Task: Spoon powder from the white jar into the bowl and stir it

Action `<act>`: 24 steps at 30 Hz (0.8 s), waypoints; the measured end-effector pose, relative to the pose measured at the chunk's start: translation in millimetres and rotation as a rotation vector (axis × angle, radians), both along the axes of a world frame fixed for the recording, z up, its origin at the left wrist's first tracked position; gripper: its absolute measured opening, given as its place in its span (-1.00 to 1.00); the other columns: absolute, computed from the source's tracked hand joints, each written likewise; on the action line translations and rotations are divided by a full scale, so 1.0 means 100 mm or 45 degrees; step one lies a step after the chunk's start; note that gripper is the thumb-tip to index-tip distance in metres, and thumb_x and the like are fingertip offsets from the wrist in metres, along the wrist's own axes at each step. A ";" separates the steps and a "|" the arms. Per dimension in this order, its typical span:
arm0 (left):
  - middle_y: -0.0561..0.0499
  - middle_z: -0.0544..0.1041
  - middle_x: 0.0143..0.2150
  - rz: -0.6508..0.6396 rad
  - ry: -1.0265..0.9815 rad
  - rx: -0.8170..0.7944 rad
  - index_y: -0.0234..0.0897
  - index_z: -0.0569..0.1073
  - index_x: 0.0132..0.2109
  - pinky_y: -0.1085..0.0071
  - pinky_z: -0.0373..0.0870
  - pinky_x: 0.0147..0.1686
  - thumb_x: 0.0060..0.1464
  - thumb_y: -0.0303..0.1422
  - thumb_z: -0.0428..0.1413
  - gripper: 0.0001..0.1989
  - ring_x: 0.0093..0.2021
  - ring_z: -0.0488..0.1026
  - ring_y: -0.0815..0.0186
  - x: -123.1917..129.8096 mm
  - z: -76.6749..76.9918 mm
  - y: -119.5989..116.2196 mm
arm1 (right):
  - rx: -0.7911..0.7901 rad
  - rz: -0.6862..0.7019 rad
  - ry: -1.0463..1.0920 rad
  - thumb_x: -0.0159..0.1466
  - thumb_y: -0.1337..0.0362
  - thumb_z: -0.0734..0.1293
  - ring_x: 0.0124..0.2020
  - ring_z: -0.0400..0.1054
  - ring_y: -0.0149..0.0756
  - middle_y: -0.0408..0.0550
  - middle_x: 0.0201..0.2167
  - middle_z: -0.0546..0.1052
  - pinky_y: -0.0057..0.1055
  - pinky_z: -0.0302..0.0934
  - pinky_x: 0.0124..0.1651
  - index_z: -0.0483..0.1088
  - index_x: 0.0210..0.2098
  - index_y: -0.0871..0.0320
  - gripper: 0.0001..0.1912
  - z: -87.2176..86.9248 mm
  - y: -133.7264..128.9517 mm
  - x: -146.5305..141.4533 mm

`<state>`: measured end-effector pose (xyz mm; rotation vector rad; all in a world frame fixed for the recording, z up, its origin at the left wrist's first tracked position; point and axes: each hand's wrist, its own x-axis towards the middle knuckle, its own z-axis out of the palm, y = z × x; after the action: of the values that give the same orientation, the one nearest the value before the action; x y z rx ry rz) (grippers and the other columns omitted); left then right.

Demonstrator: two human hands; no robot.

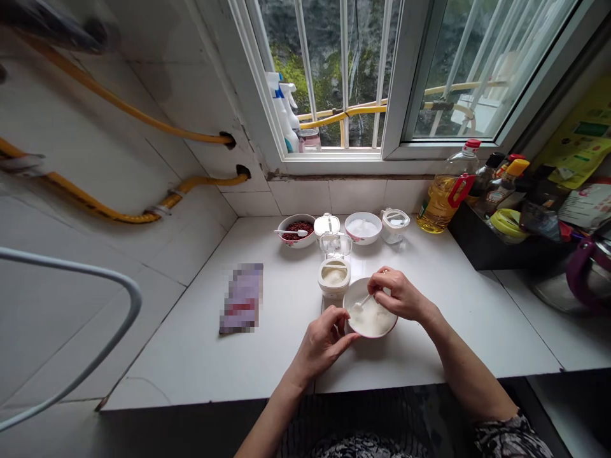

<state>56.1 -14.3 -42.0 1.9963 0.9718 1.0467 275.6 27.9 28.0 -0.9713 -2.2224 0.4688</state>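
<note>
My left hand (pixel 325 338) grips the near left rim of a white bowl (pixel 382 334) on the counter, thumb and fingers around the edge. Inside lies a white granular substance (pixel 375 320), which looks like sugar or salt. A small white spoon (pixel 359 306) is pinched in my right hand (pixel 397 294), its head down at the granules. Just behind the bowl stands a white seasoning jar (pixel 334 291) with similar granules in it. Its clear lid (pixel 335 243) is tipped up and back.
Along the wall stand a bowl of dark red dried pieces (pixel 296 230) with a white spoon, a closed jar (pixel 327 224), a bowl of white powder (pixel 363 228) and another jar (pixel 395 224). An oil bottle (pixel 438 203) is at right. A blurred purple packet (pixel 242 298) lies left.
</note>
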 end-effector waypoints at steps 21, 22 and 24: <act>0.09 0.36 -0.39 -0.009 0.010 0.042 -0.26 0.36 -0.20 0.50 0.32 -0.45 0.17 -0.23 0.18 -0.79 -0.47 0.31 0.41 -0.01 0.00 -0.01 | -0.945 -0.242 0.827 -0.05 0.34 0.21 -0.70 0.17 -0.45 -0.23 -0.77 0.38 -0.48 0.07 -0.56 0.34 -0.58 0.16 -0.92 0.04 0.10 0.04; 0.09 0.36 -0.39 -0.013 0.006 0.052 -0.26 0.36 -0.20 0.50 0.32 -0.45 0.17 -0.23 0.18 -0.79 -0.46 0.31 0.41 -0.01 0.00 -0.01 | -0.963 -0.266 0.834 -0.05 0.33 0.22 -0.70 0.17 -0.45 -0.23 -0.78 0.37 -0.48 0.05 -0.57 0.34 -0.59 0.16 -0.92 0.04 0.11 0.04; 0.09 0.36 -0.38 -0.021 0.002 0.069 -0.26 0.36 -0.19 0.50 0.33 -0.45 0.17 -0.24 0.18 -0.79 -0.46 0.31 0.41 -0.01 -0.01 -0.01 | -0.986 -0.304 0.831 -0.06 0.32 0.22 -0.72 0.15 -0.46 -0.24 -0.80 0.34 -0.49 0.00 -0.59 0.33 -0.61 0.16 -0.93 0.04 0.12 0.04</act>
<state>55.2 -15.6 -43.1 2.0457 0.9353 1.0729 279.6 39.6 32.3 -1.2080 -1.3094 1.3644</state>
